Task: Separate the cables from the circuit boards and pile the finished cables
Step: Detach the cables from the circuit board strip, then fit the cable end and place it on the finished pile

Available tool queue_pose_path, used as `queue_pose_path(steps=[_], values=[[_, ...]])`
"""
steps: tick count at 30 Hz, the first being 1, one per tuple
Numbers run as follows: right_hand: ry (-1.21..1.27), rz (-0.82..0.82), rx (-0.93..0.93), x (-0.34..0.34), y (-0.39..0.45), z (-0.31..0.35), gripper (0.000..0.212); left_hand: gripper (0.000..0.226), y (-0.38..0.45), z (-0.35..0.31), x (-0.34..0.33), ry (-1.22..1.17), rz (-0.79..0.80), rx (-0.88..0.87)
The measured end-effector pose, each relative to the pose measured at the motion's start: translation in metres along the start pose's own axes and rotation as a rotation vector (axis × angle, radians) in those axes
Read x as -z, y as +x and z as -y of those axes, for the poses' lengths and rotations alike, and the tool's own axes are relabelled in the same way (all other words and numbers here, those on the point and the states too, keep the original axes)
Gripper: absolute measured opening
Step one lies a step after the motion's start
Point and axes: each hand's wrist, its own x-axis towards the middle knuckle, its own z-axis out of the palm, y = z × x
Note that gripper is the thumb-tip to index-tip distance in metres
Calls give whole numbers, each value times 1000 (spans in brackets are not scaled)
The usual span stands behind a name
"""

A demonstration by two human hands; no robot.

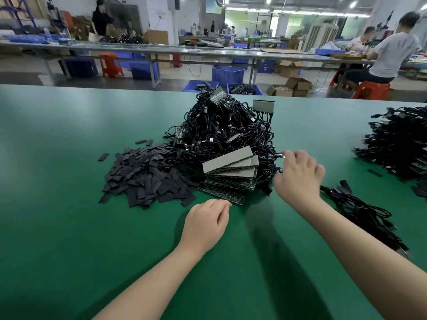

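Note:
A tall heap of black cables [221,125] with circuit boards still attached sits mid-table. In front of it lies a fanned stack of bare circuit boards [231,172]. My right hand [299,179] reaches to the heap's right edge, its fingertips pinching a cable end with a metal plug [280,155]. My left hand [206,224] hovers low over the green table [69,204] near the stack's front corner, fingers loosely curled and holding nothing. A bundle of freed cables [362,213] lies right of my right forearm.
A spread of dark flat strips [143,174] lies left of the boards. A second large cable pile [402,144] sits at the right edge. Beyond the table are blue crates [227,75], cardboard boxes, orange stools and seated people at other benches.

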Motion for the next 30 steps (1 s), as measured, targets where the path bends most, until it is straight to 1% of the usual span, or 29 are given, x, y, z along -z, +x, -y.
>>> queue_pose_path(steps=[1,3,5,6,8,10,11,13,15,17,20,23,25,28,30], values=[[77,-54,55,6,3,17,51,19,0,0,0,2,-4,0],[212,-93,128,18,16,48,47,19,0,-1,1,5,-9,1],[285,-61,154,26,32,71,45,19,1,-1,2,13,-1,-4],[282,-20,160,28,41,79,46,19,1,0,2,18,6,-11],[191,133,202,29,57,90,48,20,1,-1,2,21,10,-21],[4,298,279,23,69,94,53,18,1,-2,2,25,-9,-19],[-86,324,311,20,72,95,55,18,1,-2,2,31,-15,-19],[-158,262,344,15,75,96,54,17,1,-3,1,40,-13,-25],[-105,169,340,11,77,96,45,17,2,-2,1,42,-7,-34],[-25,135,325,10,79,95,41,18,3,-1,0,44,-7,-43],[187,82,286,12,80,91,34,19,3,-1,-2,43,1,-43],[548,12,197,18,82,86,24,20,4,1,-3,31,6,-40],[768,-79,99,27,87,82,20,20,4,1,-3,24,3,-43],[1101,-217,-116,49,99,75,13,20,3,1,-3,20,8,-42],[1243,-310,-204,69,105,70,7,20,3,1,-3,19,17,-42]])
